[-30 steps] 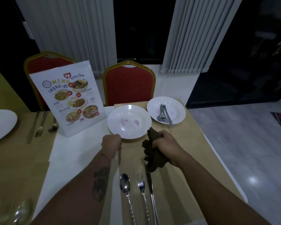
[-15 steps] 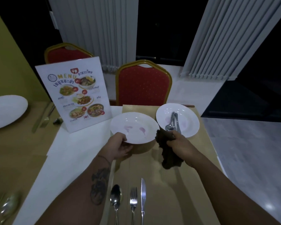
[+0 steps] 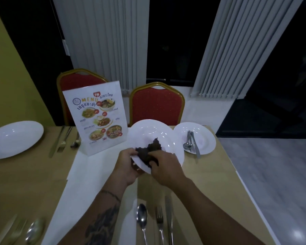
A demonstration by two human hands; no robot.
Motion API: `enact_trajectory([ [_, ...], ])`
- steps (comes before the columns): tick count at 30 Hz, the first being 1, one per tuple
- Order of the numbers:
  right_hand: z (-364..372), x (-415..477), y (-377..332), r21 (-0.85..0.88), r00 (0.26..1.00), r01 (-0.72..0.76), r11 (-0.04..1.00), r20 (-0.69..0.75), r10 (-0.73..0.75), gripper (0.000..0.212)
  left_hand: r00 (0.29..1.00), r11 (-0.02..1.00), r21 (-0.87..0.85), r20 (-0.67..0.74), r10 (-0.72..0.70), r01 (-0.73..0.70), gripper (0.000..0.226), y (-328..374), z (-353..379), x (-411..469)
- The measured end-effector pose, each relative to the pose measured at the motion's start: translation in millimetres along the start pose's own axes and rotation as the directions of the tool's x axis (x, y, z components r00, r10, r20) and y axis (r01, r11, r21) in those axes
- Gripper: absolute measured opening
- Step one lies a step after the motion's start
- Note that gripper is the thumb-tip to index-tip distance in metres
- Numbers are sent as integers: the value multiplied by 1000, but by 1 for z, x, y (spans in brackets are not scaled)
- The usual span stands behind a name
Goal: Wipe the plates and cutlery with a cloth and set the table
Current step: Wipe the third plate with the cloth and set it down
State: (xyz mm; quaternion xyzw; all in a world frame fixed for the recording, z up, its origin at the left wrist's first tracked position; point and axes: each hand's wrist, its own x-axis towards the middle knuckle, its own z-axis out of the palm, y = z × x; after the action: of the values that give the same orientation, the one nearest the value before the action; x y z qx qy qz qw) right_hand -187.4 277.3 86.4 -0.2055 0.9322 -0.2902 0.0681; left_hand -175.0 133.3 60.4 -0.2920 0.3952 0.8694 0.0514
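- Holding a white plate [image 3: 159, 135] by its near rim, the left hand [image 3: 126, 167] has its grip curled round that rim, the plate tilted over the bench [image 3: 219, 183].
- The right hand [image 3: 166, 167] grips a dark cloth [image 3: 148, 151] against the plate's face.
- A second plate [image 3: 207, 138], just to the right, carries cutlery [image 3: 191, 144].
- A spoon [image 3: 142, 216], fork [image 3: 159, 220] and knife [image 3: 169, 218] lie nearer the person.

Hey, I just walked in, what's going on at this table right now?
A person is wiping dishes at a dining table. The left hand grips the near rim of a white plate, and the right hand presses a dark cloth onto its face. To the right, a second plate carries a cutlery set. A spoon, fork and knife lie side by side on the tan mat.
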Motion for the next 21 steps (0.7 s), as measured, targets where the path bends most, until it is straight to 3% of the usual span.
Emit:
enact_trajectory([
  [4,-8,-22,-6,-175,993,-63,983,88,79,35,996,997,22,-52,78,-77,46,6,-8,-17],
  [7,-10,-29,-11,-294,982,-145,945,76,174,38,997,997,8,5,80,-80,39,1,-8,-36],
  [10,-11,-30,-20,-266,948,-278,923,79,308,64,995,997,69,91,28,-35,43,1,0,-60],
  [12,-14,-28,-30,-172,942,-313,934,71,329,69,989,983,186,146,-19,-8,52,1,6,-71],
  [14,-18,-27,-38,-75,962,-264,962,49,268,67,983,963,268,180,-30,-20,67,3,10,-75],
  [16,-22,-33,-51,9,986,-166,986,23,166,67,976,965,254,217,14,-70,67,13,10,-80],
  [21,-21,-70,-71,151,997,75,986,-14,-73,65,938,982,34,303,168,-187,58,44,-1,-89],
])
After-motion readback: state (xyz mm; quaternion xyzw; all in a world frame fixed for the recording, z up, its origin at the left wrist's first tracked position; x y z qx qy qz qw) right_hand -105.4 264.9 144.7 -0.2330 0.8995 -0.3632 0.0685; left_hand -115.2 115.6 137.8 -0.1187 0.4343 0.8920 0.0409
